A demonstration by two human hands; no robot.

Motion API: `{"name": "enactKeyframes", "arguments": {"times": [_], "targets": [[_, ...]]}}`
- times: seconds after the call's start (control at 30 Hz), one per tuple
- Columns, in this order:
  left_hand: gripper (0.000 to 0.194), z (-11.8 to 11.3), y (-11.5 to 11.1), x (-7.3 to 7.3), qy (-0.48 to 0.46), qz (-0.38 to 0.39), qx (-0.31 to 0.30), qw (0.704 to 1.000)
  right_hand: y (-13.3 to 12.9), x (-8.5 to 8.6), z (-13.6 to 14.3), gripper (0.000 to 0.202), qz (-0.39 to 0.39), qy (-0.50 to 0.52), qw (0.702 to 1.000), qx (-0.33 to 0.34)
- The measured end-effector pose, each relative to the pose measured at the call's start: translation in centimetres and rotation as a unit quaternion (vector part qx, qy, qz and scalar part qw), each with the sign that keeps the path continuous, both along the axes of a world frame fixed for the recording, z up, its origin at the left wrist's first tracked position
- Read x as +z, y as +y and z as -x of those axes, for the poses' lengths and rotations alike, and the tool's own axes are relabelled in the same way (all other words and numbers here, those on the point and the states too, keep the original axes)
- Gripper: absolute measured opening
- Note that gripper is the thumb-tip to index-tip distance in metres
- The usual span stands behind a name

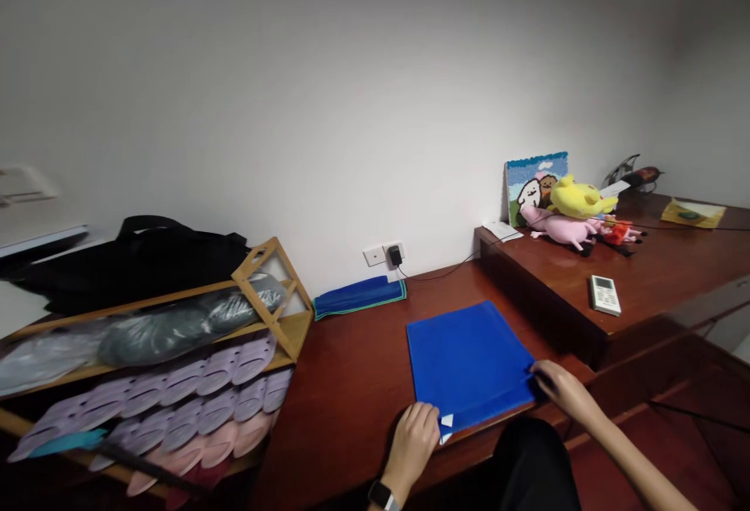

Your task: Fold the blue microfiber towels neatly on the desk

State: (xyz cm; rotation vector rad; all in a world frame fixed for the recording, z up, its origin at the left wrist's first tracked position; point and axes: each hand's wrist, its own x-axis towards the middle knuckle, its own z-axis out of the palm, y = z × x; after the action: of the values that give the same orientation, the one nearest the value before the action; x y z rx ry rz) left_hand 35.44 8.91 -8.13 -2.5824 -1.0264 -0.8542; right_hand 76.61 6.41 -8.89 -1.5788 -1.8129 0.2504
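A blue cloth (469, 359) lies spread in a rough square on the reddish-brown wooden table (345, 386). My left hand (417, 434) is closed on its near left corner, where small white tags show. At the near right corner, my right hand (554, 386) pinches the cloth's edge with the fingers curled. Against the wall, a darker blue folded cloth (360, 297) with a green border rests on the same table.
A wooden rack (282, 296) with slippers (216, 370) and a black bag (134, 265) stands at left. On the raised surface at right are a white remote (605, 294), plush toys (566, 226) and a picture (530, 183). A plugged-in adapter (394, 255) trails a cable.
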Motion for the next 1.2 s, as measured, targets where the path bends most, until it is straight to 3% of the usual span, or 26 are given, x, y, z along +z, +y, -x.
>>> {"name": "enactKeyframes", "arguments": {"times": [0.17, 0.4, 0.77, 0.9, 1.0, 1.1, 1.2], "targets": [[0.032, 0.5, -0.2, 1.0, -0.014, -0.034, -0.032, 0.999, -1.1, 0.0, 0.5, 0.028, -0.055, 0.007, 0.998, -0.035], [0.028, 0.6, -1.7, -0.4, -0.019, -0.006, -0.032, 0.999, -2.6, -2.0, 0.7, 0.028, -0.050, -0.025, 0.998, -0.030], [0.019, 0.6, -2.2, -0.3, -0.020, 0.048, -0.042, 0.998, -2.9, -4.4, 0.0, 0.029, -0.072, -0.082, 0.993, -0.051], [0.019, 0.8, -2.5, 0.1, -0.022, 0.068, -0.047, 0.996, -2.8, -3.7, 0.5, 0.034, -0.076, -0.117, 0.986, -0.092], [0.018, 0.7, -2.7, 0.4, -0.027, 0.083, -0.048, 0.995, -1.8, -1.6, 3.8, 0.043, -0.080, -0.110, 0.985, -0.110], [0.016, 0.9, -2.4, 0.8, -0.040, 0.102, -0.053, 0.993, -0.1, 0.4, 9.8, 0.044, -0.038, -0.116, 0.989, -0.087], [0.021, 3.1, -0.9, 1.1, -0.046, 0.100, -0.034, 0.993, 1.5, 0.9, 16.0, 0.046, 0.026, -0.144, 0.987, -0.064]]}}
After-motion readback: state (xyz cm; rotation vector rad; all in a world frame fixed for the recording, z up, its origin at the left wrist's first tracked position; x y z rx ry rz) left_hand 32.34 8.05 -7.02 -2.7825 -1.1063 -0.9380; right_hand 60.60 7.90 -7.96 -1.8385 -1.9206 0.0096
